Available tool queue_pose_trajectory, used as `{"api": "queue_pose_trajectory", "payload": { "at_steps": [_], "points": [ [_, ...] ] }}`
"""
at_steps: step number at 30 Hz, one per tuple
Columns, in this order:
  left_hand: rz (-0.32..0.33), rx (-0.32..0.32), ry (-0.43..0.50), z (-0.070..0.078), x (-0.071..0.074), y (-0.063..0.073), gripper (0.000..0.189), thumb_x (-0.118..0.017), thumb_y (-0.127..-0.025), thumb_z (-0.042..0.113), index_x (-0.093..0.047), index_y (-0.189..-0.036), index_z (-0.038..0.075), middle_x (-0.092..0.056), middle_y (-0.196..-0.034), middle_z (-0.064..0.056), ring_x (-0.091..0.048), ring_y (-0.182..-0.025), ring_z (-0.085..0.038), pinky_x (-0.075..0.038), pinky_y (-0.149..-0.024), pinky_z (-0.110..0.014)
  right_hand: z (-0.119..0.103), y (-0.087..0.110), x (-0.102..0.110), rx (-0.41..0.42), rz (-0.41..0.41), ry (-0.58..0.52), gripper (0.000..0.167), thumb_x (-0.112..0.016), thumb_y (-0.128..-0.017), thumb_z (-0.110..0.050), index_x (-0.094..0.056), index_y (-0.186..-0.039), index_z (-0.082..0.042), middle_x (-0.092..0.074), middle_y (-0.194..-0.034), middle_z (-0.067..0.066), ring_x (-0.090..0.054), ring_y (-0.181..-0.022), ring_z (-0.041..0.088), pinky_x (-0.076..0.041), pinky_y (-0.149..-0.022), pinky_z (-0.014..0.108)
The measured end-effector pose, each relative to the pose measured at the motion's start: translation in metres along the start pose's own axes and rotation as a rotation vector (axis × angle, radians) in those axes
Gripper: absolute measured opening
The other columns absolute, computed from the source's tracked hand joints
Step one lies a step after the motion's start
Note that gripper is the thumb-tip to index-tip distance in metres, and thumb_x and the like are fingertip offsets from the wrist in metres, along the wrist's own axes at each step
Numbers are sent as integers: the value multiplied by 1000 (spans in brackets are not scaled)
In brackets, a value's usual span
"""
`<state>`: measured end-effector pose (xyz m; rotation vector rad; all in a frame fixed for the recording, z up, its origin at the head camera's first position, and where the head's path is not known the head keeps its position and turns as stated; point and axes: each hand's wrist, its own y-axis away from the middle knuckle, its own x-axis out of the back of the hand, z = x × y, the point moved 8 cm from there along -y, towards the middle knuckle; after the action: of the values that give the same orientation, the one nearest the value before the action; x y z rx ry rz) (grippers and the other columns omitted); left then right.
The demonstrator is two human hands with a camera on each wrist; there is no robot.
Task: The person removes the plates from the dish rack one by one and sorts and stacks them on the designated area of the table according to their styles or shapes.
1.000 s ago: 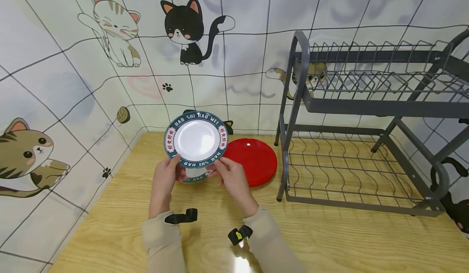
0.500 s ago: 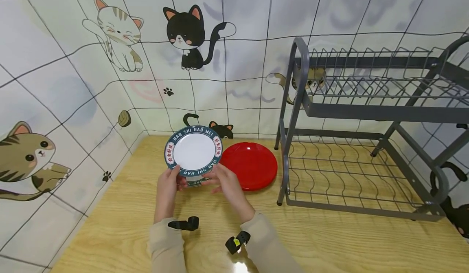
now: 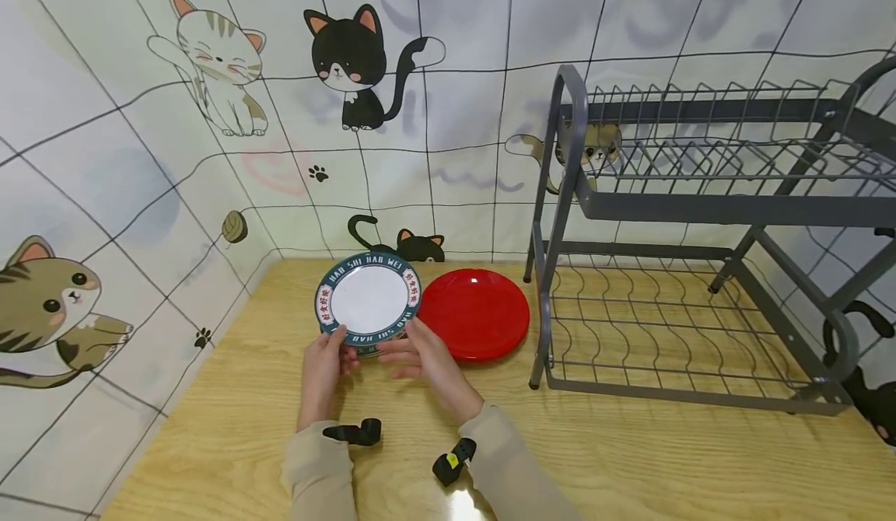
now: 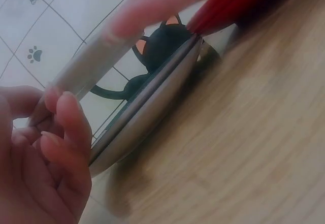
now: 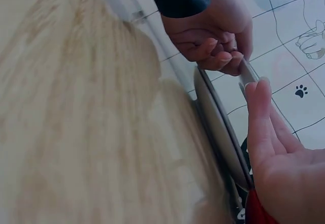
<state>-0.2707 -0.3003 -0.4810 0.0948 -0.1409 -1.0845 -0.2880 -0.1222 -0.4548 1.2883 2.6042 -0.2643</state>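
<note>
My left hand (image 3: 323, 369) pinches the near left rim of a round plate (image 3: 368, 299), white in the middle with a dark green lettered rim. At its near right rim my right hand (image 3: 432, 361) holds it too, thumb above and fairly straight fingers below. The plate tilts close over matching plateware on the table. That lower plate (image 4: 147, 115) shows edge-on in the left wrist view, with a gap under the held plate (image 4: 81, 71). From above, the held plate hides most of it. Right of them a red plate (image 3: 476, 315) lies close by.
A dark grey two-tier dish rack (image 3: 560, 272) stands on the right of the wooden table (image 3: 630, 459), its wire shelves bare. Behind rises a wall (image 3: 462, 8) covered with a cat-print sheet, which also runs along the left side.
Both hands have lowered the plate toward the lower one, which is now mostly hidden in the head view. The right hand's fingers have spread out along the near rim.
</note>
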Motion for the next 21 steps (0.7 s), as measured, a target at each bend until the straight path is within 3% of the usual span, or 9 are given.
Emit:
{"api": "queue_pose_trajectory", "payload": {
  "at_steps": [4,8,14,21],
  "points": [
    [2,-10,11,0,-2,1,36,-45,-93,35,-50,-89,0,-53,-59,-2,-54,-47,-14,-39,-43,-23,7,-2,1,-10,-2,-27,50,-31,-96,-40,-24,-139,-15,-54,-118,20,-53,-105,37,-46,-80,46],
    [-2,21,19,-3,-3,1,35,-45,-92,36,-51,-90,1,-53,-59,-2,-53,-48,-14,-39,-43,-23,8,-3,0,-18,-13,-47,51,-32,-97,-35,-17,-142,-17,-52,-119,21,-52,-106,38,-45,-81,47],
    [-13,46,15,-6,-3,-1,37,-44,-92,38,-51,-92,2,-55,-60,-3,-54,-49,-14,-40,-43,-23,0,0,-7,-25,-75,-90,62,-39,-94,-39,-9,-144,-19,-45,-124,26,-46,-111,42,-43,-83,49],
    [-21,65,5,-8,-2,0,35,-44,-92,38,-47,-88,3,-49,-57,-1,-46,-44,-13,-39,-42,-23,9,-2,-6,-41,-138,-229,59,-37,-96,-32,-7,-143,-14,-42,-127,28,-43,-115,40,-42,-87,46]
  ]
}}
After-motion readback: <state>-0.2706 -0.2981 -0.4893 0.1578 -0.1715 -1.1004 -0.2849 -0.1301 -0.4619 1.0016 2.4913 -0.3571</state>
